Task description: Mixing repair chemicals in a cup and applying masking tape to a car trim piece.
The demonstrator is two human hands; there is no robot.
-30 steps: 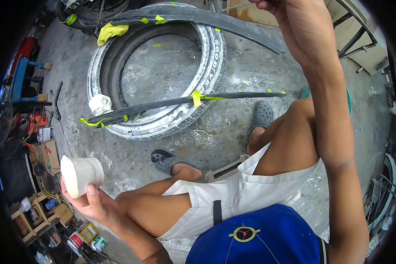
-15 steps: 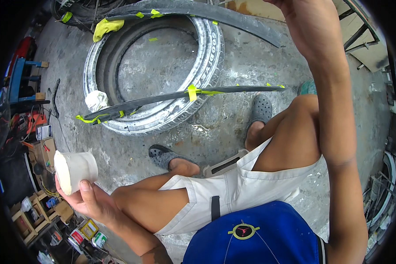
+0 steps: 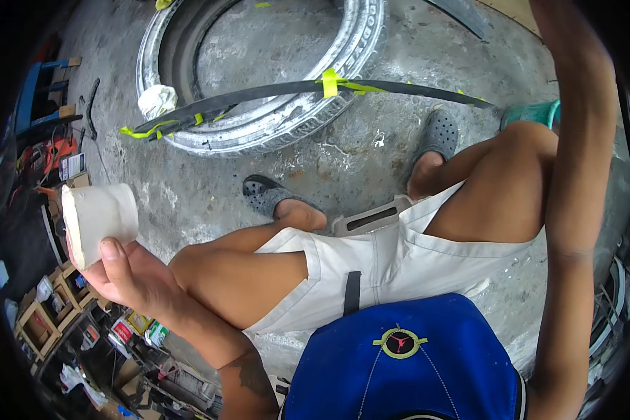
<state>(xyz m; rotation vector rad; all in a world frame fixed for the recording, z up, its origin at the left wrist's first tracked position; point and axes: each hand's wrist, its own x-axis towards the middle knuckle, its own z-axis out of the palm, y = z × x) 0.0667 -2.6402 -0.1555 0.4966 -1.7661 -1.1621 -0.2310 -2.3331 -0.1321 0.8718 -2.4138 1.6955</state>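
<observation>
My left hand [image 3: 131, 278] is closed around a pale white cup [image 3: 106, 218], thumb pressed on its near side. The cup lies tipped over, its cream-coloured wider end turned left, and what is inside is hidden. My right arm reaches far up along the right; the right hand [image 3: 570, 31] is blurred and cut off by the dark rim of the picture, so its fingers do not show. In front of me, a long black strip [image 3: 273, 89] with bright yellow tape lies across a whitish-dusted tyre [image 3: 238, 143]. A crumpled white cloth [image 3: 157, 102] rests on the tyre's left side.
A green bucket [image 3: 532, 115] stands beyond my right knee. Another black strip [image 3: 462, 17] lies at the far right. Wooden compartments [image 3: 38, 325] and several cans [image 3: 122, 330] crowd the left. Beneath me is a low light-coloured stool [image 3: 372, 218].
The view has tilted and shifted, so the tyre and strip sit higher in the picture. My right hand has moved farther right toward the rim. The cup stays in my left hand.
</observation>
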